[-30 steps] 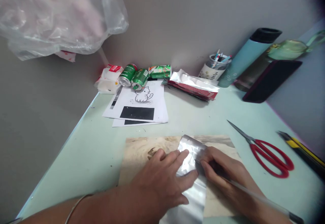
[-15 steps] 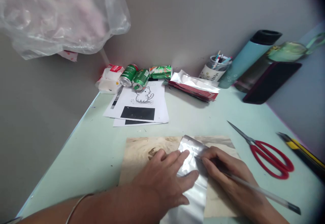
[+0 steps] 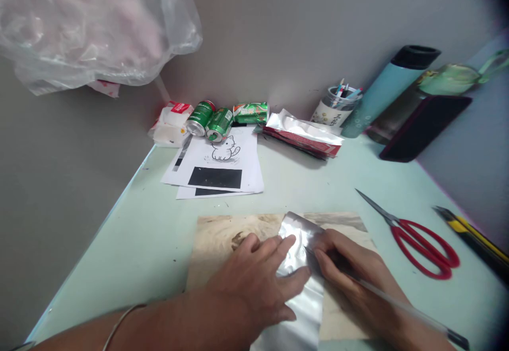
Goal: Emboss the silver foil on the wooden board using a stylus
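Observation:
A shiny silver metal sheet [image 3: 296, 308] lies on a pale wooden board [image 3: 217, 239] near the front of the table. My left hand [image 3: 254, 282] rests flat on the sheet with its fingers stretched out, pinning it down. My right hand [image 3: 353, 277] is closed around a thin clear pen [image 3: 401, 306], whose tip touches the sheet beside my left fingertips.
Red-handled scissors [image 3: 421, 242] and a yellow-black utility knife [image 3: 473, 237] lie at the right. Printed sheets with a cat drawing [image 3: 217, 163], green cans [image 3: 209, 117], a foil packet [image 3: 304, 131], a pen cup [image 3: 336, 104], a teal bottle [image 3: 382, 94] and a dark phone [image 3: 423, 125] stand along the back. A plastic bag [image 3: 91, 25] hangs at upper left.
The pen in my right hand has shifted its angle slightly against the sheet. My left hand has stayed in place.

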### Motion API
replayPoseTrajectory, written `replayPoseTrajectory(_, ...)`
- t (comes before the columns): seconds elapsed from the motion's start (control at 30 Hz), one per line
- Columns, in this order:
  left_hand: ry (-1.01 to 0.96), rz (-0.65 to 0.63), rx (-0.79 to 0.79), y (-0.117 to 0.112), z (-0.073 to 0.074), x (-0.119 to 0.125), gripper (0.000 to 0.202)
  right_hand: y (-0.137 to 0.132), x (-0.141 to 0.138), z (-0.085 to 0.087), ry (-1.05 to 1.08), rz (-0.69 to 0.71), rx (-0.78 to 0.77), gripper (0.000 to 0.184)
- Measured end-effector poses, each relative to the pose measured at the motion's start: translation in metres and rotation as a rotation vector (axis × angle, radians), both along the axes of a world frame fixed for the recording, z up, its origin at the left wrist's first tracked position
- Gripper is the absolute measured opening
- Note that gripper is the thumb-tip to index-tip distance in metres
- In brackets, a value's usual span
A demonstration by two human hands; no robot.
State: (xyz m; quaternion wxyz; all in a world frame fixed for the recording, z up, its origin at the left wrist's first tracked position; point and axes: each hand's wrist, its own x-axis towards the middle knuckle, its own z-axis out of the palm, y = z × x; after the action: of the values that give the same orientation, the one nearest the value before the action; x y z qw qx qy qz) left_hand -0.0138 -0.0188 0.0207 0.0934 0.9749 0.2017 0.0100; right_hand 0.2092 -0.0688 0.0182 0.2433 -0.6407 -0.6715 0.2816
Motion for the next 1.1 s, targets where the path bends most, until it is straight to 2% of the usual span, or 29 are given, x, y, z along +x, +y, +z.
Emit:
replayPoseTrajectory(0.17,0.016,0.006,-0.008,0.001,0.004,0.001,0.054,0.0,0.005,0.0,-0.008,0.064,0.012,0.023)
replayPoseTrajectory(0.37,0.03,0.009,-0.032,0.002,0.007,0.0,0.05,-0.001,0.007,-0.006,0.104,-0.047,-0.076,0.025)
replayPoseTrajectory(0.6,0.003,0.009,-0.027,0.001,0.003,0.0,0.051,0.0,0.004,-0.006,0.083,-0.088,-0.078,0.027)
replayPoseTrajectory(0.77,0.004,0.013,-0.019,0.001,0.002,0.0,0.052,0.002,0.001,-0.005,0.038,-0.048,-0.04,0.021)
replayPoseTrajectory(1.1,0.04,0.01,-0.041,0.002,0.008,0.001,0.054,0.005,0.002,0.007,-0.022,0.044,0.027,0.023)
